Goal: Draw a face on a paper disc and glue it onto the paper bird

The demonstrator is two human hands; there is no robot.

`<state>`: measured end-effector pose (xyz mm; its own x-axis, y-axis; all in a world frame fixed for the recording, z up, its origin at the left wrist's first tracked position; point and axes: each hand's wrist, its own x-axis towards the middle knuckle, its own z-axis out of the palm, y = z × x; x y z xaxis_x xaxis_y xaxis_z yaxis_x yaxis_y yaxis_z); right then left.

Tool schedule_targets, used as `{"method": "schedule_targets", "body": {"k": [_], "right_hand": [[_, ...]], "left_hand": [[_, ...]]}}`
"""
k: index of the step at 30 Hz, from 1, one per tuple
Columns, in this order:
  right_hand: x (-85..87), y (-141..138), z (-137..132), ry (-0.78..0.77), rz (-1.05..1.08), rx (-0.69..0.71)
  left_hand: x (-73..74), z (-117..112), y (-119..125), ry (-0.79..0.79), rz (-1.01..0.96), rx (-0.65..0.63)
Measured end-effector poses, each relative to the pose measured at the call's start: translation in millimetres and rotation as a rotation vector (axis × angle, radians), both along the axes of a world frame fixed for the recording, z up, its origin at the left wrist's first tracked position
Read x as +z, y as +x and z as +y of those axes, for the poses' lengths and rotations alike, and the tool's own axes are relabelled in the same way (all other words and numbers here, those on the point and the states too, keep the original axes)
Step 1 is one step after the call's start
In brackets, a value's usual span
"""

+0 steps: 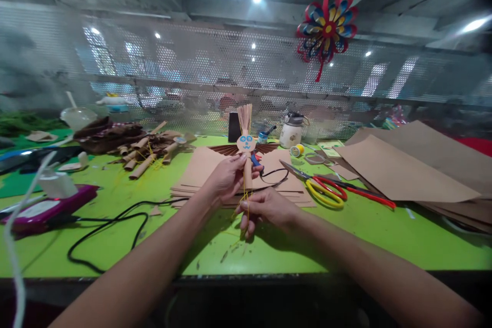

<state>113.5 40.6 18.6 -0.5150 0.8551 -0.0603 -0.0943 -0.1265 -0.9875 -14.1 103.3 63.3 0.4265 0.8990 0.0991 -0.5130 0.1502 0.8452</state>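
Inside the near edge of the green table (215, 264), with room at 6 o'clock. Reaching from 4 with the right hand (267, 210), grip pinching yellow string (244, 197); from 8 with the left hand (228, 178), grip pinching the tube (248, 178) of a paper figure (246, 144) above stacked brown sheets (196, 169). Pointing its crest (245, 115) to 12, long axis 12-to-6, wings (223, 150) to 9 and 3. Toward 4, scissors (312, 180).

On my table (292, 256) now, I've got the paper figure (246, 144) in my left hand (226, 177) above a sheet stack (198, 168), scissors (310, 178) right, another paper pile (400, 166) farther right, paper tubes (144, 167) and power strip (35, 211) left, lidded bottle (291, 134) behind.
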Motion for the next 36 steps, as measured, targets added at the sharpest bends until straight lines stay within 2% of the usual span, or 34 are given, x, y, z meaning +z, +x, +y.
{"method": "schedule_targets", "body": {"k": [3,8,15,29,36], "right_hand": [[0.5,0.7,-0.9,0.003,0.013,0.034],[1.0,3.0,-2.0,0.006,0.03,0.008],[-1.3,4.5,1.1,-0.062,0.002,-0.002],[-6.0,2.7,5.3,-0.075,0.011,0.011],[-5.8,4.3,6.5,-0.048,-0.019,0.022]], "left_hand": [[2.0,-1.1,-0.4,0.001,-0.001,0.005],[4.8,-1.8,-1.0,0.003,-0.014,0.01],[0.5,-0.1,-0.7,0.007,0.013,-0.013],[-0.5,-5.3,1.7,-0.004,0.027,-0.029],[0.5,-7.1,4.8,-0.087,0.044,-0.072]]}}
